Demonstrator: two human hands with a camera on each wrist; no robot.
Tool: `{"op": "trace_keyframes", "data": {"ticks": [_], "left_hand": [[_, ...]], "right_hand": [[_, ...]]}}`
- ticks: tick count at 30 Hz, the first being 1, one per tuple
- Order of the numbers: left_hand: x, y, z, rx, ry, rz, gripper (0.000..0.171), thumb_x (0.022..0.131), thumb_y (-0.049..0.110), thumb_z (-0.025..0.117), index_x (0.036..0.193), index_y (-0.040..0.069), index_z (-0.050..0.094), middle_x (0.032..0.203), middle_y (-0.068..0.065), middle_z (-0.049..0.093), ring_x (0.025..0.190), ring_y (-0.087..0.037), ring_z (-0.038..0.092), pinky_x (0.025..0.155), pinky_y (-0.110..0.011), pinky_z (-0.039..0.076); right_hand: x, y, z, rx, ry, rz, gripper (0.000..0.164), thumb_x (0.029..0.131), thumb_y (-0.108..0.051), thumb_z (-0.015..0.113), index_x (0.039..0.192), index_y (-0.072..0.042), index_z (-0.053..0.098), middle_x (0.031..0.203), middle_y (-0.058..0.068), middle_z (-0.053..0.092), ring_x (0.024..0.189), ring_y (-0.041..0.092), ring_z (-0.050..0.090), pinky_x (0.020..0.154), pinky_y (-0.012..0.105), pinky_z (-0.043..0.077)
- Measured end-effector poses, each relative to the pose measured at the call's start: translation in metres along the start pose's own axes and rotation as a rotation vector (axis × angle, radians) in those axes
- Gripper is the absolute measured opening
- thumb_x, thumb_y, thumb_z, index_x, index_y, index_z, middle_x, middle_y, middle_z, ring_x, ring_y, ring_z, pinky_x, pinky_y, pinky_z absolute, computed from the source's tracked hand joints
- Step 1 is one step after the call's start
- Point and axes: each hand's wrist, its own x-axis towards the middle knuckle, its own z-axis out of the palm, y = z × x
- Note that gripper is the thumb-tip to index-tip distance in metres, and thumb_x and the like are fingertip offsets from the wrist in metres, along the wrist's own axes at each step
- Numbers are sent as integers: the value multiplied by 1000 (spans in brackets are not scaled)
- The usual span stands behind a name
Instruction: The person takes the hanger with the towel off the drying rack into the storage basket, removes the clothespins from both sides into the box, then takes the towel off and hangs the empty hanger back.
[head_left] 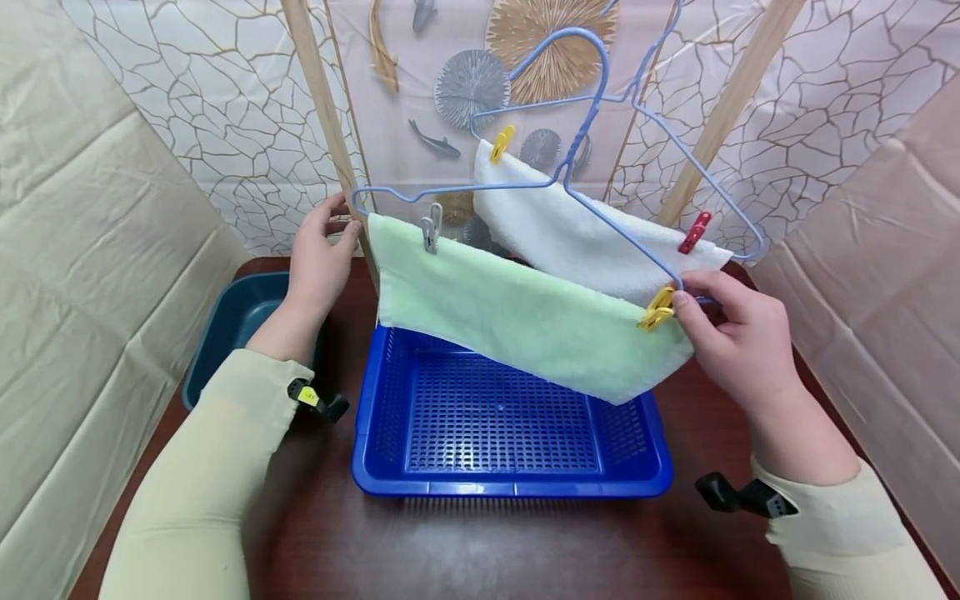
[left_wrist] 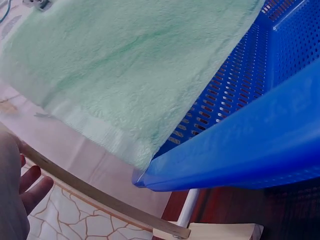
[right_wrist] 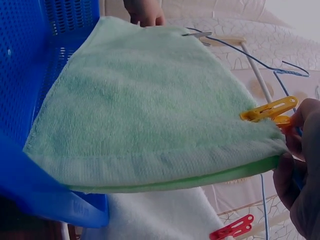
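Observation:
My right hand (head_left: 738, 342) grips the right end of a blue wire clothes hanger (head_left: 465, 188), beside a pair of yellow clothespins (head_left: 657, 310). A light green towel (head_left: 517, 308) hangs from this hanger, with a grey clothespin (head_left: 431, 229) near its left corner. The towel's lower edge hangs over a blue perforated basket (head_left: 510, 487). My left hand (head_left: 318, 254) is beside the hanger's left end, at a wooden post (head_left: 322, 92). In the left wrist view, the fingers (left_wrist: 37, 192) of that hand look loosely extended and hold nothing visible.
Behind hangs a white towel (head_left: 570, 242) on another blue hanger (head_left: 701, 167), pinned by a yellow clothespin (head_left: 502, 143) and a red clothespin (head_left: 695, 232). A teal basin (head_left: 206, 350) stands at the left of the dark wooden table (head_left: 465, 550). A second wooden post (head_left: 735, 100) rises at right.

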Motion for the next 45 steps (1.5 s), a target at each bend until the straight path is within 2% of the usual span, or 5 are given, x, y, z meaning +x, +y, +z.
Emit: {"op": "trace_keyframes", "data": {"ticks": [6, 16, 26, 33, 45], "left_hand": [[-3, 2, -3, -64, -15, -16, 41, 95, 31, 49, 135, 30, 44, 127, 0, 51, 107, -12, 55, 81, -27, 51], [-25, 14, -13, -7, 23, -7, 35, 94, 39, 48, 126, 26, 54, 118, 2, 57, 95, -14, 59, 76, -25, 51], [-59, 37, -22, 163, 29, 216, 35, 94, 40, 48, 111, 16, 66, 108, 3, 61, 92, -9, 58, 79, -30, 50], [-78, 56, -17, 265, -34, 402, 28, 93, 33, 52, 112, 16, 65, 107, 4, 61, 85, -7, 57, 73, -29, 51], [-83, 74, 0, 371, -121, 479, 34, 93, 34, 52, 124, 22, 60, 120, 3, 60, 92, -11, 58, 72, -27, 51]], "right_hand": [[-4, 5, 1, 21, -3, -2, 15, 85, -11, 63, 96, -3, 69, 79, 3, 64, 69, -11, 50, 64, 2, 40], [-7, 8, -2, 19, -12, 8, 15, 84, -8, 64, 97, -4, 70, 80, -1, 63, 70, -10, 50, 63, 3, 40], [-9, 9, -3, -4, -44, 11, 14, 85, -13, 64, 96, -5, 70, 80, 3, 65, 70, -10, 49, 62, 4, 39], [-11, 10, -3, -10, -67, 25, 14, 86, -15, 63, 96, -6, 69, 81, 3, 65, 69, -9, 49, 61, 3, 40], [-11, 10, 1, 11, -98, 1, 11, 85, -10, 64, 94, -7, 69, 80, 7, 66, 66, -10, 50, 60, 3, 41]]}}
